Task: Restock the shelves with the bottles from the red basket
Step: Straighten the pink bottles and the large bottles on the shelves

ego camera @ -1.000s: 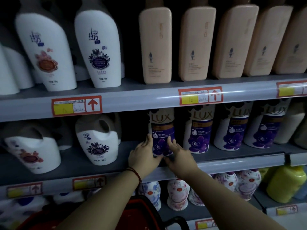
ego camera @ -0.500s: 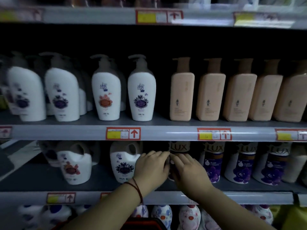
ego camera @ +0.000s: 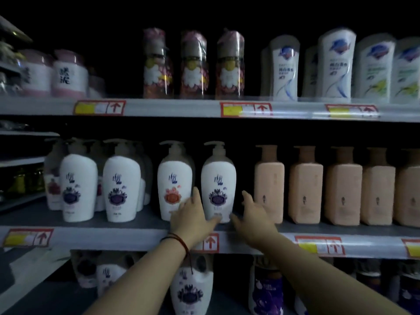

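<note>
Two hands (ego camera: 193, 218); five peach bottles (ego camera: 305, 192); three wrapped bottles (ego camera: 193, 67).

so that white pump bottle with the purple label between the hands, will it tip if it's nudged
Probably somewhat. The white pump bottle is tall with a narrow pump on top, so a push high up could topple it. Its smooth plastic looks slippery. The left hand and right hand flank its base, the steadier place to push.

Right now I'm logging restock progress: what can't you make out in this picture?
- Red basket: not in the head view, below the bottom edge.
- Price tags: print too blurred to read.
- White pump bottle: base hidden by left hand and right hand; grip unclear.
- Bottom-shelf bottles: covered by forearms, cut off by the edge.
</note>
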{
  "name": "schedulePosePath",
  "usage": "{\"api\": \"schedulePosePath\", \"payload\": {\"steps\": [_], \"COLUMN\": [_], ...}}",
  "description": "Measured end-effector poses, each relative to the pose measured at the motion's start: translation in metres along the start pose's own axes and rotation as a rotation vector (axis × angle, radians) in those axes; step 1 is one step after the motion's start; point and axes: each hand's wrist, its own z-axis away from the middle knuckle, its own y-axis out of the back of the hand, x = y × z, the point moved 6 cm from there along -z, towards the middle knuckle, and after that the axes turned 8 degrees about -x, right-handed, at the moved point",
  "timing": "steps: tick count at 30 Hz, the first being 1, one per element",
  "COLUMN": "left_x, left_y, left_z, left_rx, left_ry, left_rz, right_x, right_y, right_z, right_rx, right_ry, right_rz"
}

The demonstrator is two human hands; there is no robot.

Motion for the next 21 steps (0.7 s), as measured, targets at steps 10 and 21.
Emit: {"api": "schedulePosePath", "payload": {"steps": [10,21], "left_x": [-0.009,-0.014], "left_y": [-0.025,-0.023], "left_z": [-0.013,-0.011], "left_rx": [0.244,0.243], "left_ry": [-0.019,-0.039], "left_rz": [-0.025,-0.02], "right_x": [0.009,0.014], "right_y": [-0.029,-0.03], "right_z": [-0.024,-0.026], "right_rx": [0.002,-0.001], "right_ry": [-0.041,-0.069], "right_rz": [-0.016,0.05]}}
